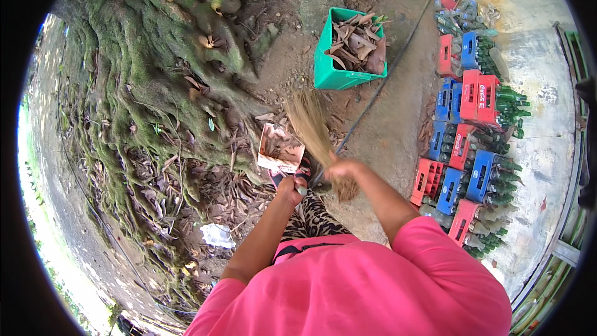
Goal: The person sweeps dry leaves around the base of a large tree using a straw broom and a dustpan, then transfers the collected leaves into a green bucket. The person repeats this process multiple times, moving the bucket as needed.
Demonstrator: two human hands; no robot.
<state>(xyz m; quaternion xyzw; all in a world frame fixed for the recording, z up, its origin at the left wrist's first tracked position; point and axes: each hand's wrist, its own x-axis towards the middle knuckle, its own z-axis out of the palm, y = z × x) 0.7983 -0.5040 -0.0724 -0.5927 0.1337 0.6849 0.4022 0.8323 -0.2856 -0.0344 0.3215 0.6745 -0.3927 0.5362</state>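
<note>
My left hand (291, 190) is closed around the handle of a pale dustpan (281, 148), which holds dry leaves and dirt and sits near the tree roots, just ahead of my feet. In my right hand (344, 168) is a soft straw broom (310, 123). Its bristles reach forward to the ground, close to the right of the dustpan. Beyond the broom stands a green plastic bin (343, 78), filled with large dry brown leaves (357, 44).
Mossy tree roots (158, 79) spread over the left, with fallen leaves among them. A white plastic bag (218, 235) lies near my left forearm. A dark hose or pole (382, 81) crosses the ground. Red and blue bottle crates (480, 95) line the wall at right.
</note>
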